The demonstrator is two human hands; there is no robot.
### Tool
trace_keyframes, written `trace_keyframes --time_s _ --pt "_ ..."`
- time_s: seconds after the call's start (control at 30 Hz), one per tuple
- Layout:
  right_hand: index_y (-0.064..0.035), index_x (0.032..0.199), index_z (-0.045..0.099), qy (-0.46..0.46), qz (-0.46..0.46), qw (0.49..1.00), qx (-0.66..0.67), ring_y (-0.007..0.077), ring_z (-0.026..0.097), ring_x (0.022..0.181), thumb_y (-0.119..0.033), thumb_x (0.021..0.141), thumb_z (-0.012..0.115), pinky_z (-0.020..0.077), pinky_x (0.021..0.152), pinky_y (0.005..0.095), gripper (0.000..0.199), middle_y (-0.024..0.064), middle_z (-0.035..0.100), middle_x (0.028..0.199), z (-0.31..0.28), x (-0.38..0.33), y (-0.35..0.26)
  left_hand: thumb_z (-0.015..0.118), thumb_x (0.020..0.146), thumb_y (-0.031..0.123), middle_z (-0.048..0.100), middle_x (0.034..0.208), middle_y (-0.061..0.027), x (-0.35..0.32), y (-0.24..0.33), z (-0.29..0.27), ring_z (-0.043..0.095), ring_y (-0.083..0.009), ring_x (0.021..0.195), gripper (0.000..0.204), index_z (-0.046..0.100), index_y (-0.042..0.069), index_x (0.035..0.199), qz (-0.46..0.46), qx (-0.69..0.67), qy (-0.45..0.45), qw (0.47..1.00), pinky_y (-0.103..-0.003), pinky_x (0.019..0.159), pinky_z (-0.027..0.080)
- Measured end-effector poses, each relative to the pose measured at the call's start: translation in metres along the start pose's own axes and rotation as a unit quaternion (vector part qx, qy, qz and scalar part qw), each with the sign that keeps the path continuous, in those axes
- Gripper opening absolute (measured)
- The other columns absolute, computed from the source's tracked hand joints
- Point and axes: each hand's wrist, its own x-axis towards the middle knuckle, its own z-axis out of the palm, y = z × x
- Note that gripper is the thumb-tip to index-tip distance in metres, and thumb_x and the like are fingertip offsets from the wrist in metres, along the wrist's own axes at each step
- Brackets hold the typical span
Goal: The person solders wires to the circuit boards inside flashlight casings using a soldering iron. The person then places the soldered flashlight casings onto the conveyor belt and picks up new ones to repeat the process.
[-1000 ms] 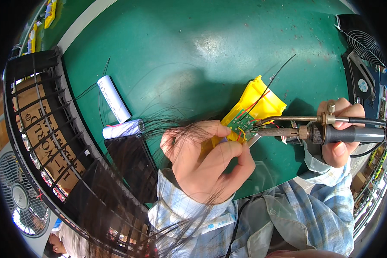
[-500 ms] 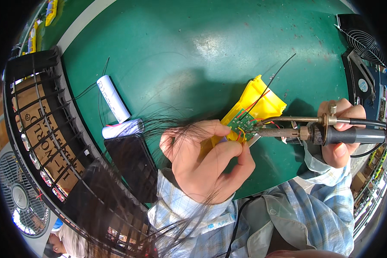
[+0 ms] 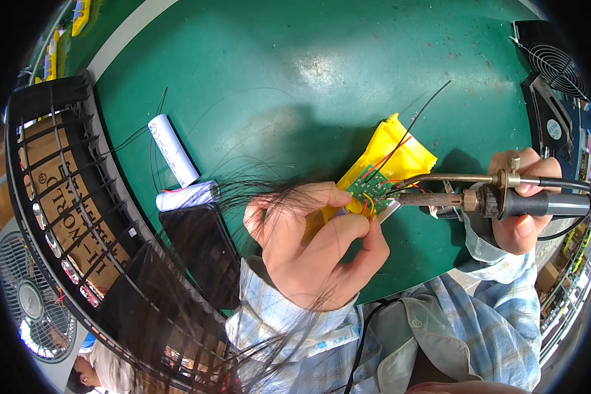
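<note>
My right hand [image 3: 522, 210] is closed around a soldering iron [image 3: 551, 207] with a thin metal solder-feed tube [image 3: 450, 177] clamped along its side. The iron's tip end reaches the right edge of a small green circuit board [image 3: 368, 187]; I cannot tell if it touches. The board sits in an open yellow plastic housing [image 3: 404, 148], with red, black and yellow wires on it. My left hand [image 3: 315, 246] pinches the housing's near end beside the yellow wires [image 3: 369, 202]. A bit of a purple cell shows between the fingertips, which hide the rest.
Two lilac cylindrical cells [image 3: 173, 151] with thin black wires lie to the left, beside a black phone [image 3: 200, 246]. A black wire rack [image 3: 65, 190] borders the left. Black equipment with a fan grille [image 3: 558, 69] stands at the far right. Loose hair hangs across the view.
The soldering iron has shifted slightly to the right, and its feed tube has tilted up a little. My left hand and the housing have hardly moved.
</note>
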Motion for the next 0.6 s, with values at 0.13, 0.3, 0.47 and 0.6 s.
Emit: trace_keyframes --time_s 0.13,0.3,0.47,0.6 --pt "-0.0090 0.073 0.037 0.014 -0.010 1.000 -0.016 0.0095 0.032 0.054 -0.029 0.061 0.065 0.0238 0.049 0.0235 0.036 0.0008 0.037 0.067 -0.0006 0.0014 -0.0036 0.064 0.050 0.002 0.050 0.078 -0.0127 0.0005 0.0003 0.0012 0.052 -0.0230 0.071 0.016 0.054 0.005 0.062 0.001 -0.016 0.003 1.000 -0.029 0.064 0.042" --pt "-0.0088 0.074 0.038 0.024 -0.007 1.000 -0.008 0.0098 0.032 0.055 -0.029 0.061 0.065 0.0242 0.049 0.0234 0.036 0.0015 0.037 0.067 0.0005 0.0023 -0.0042 0.063 0.050 0.001 0.049 0.079 -0.0130 0.0000 0.0024 -0.0004 0.052 -0.0229 0.072 0.016 0.054 0.005 0.063 -0.001 0.000 -0.001 1.000 -0.029 0.064 0.042" --pt "-0.0081 0.075 0.039 0.014 -0.017 1.000 -0.006 0.0101 0.033 0.056 -0.028 0.062 0.064 0.0252 0.050 0.0231 0.035 0.0019 0.038 0.068 -0.0048 0.0019 -0.0024 0.063 0.050 0.001 0.049 0.080 -0.0132 -0.0002 0.0024 0.0011 0.051 -0.0226 0.073 0.016 0.054 0.005 0.063 -0.004 -0.003 -0.011 1.000 -0.029 0.064 0.042" --pt "-0.0067 0.076 0.040 -0.001 -0.018 1.000 0.003 0.0109 0.034 0.057 -0.028 0.063 0.063 0.0262 0.051 0.0235 0.034 0.0031 0.039 0.069 -0.0045 0.0027 -0.0053 0.063 0.051 0.000 0.049 0.078 -0.0134 0.0017 0.0057 -0.0033 0.051 -0.0231 0.072 0.016 0.054 0.005 0.063 0.007 0.007 -0.014 1.000 -0.030 0.064 0.042"
